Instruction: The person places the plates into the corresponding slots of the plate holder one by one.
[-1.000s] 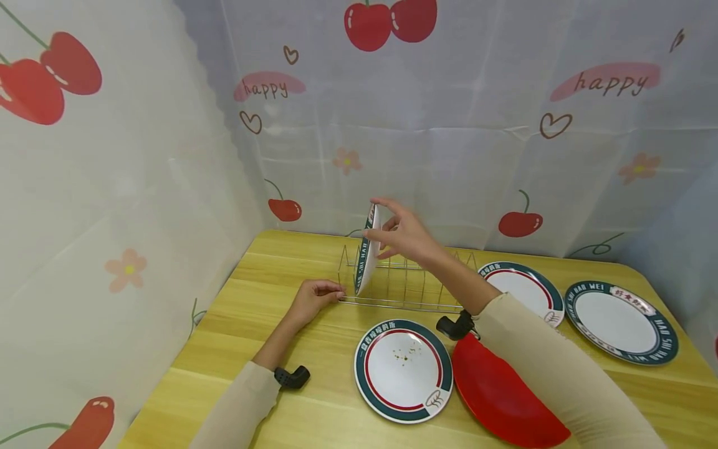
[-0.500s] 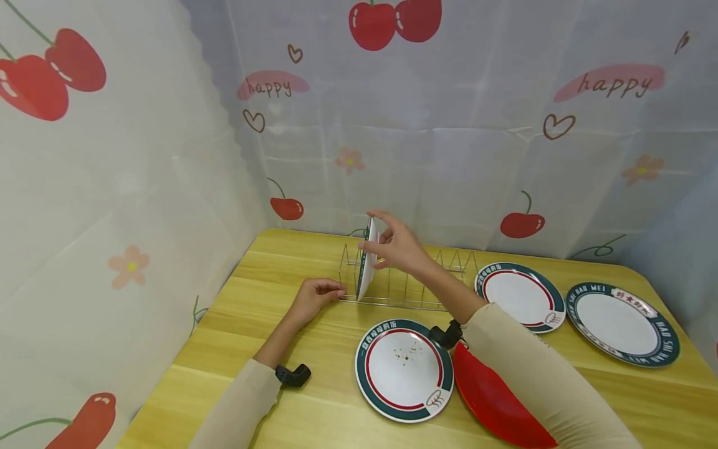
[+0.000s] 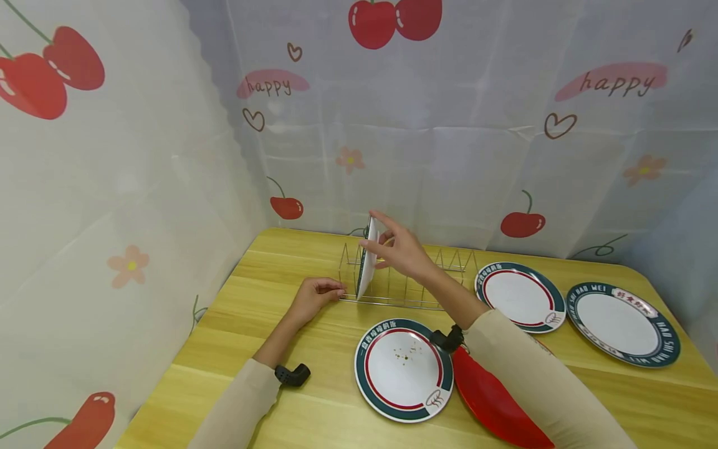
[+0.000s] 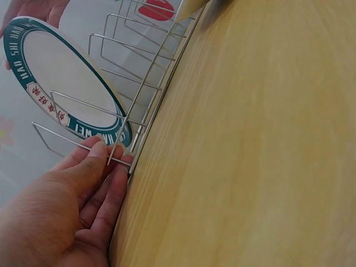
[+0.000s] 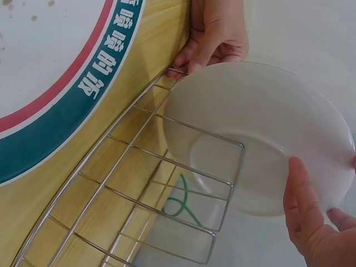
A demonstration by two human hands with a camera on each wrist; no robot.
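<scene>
My left hand (image 3: 314,300) pinches the left front corner of a wire dish rack (image 5: 132,146) between thumb and fingers. Upright in the rack's left part stands a plate (image 3: 367,260) with a green lettered rim, its lower edge between the wires. My right hand (image 3: 401,251) holds this plate by its upper and near edges. In the right wrist view, fingertips (image 5: 297,167) lie against its plain white back. The left wrist view shows its printed face (image 4: 69,72) turned left; the right hand is mostly hidden behind it.
A plate with brown crumbs (image 3: 405,374) lies in front of the rack. Partly under the right sleeve is a red half-round object (image 3: 493,399). A round plate (image 3: 521,296) and an oval plate (image 3: 622,323) lie at the right. A printed curtain (image 3: 426,174) hangs behind the table.
My right hand has lowered the plate a little into the rack, and the plate stands more upright. During the last half second almost nothing moved. My left hand stays on the rack corner.
</scene>
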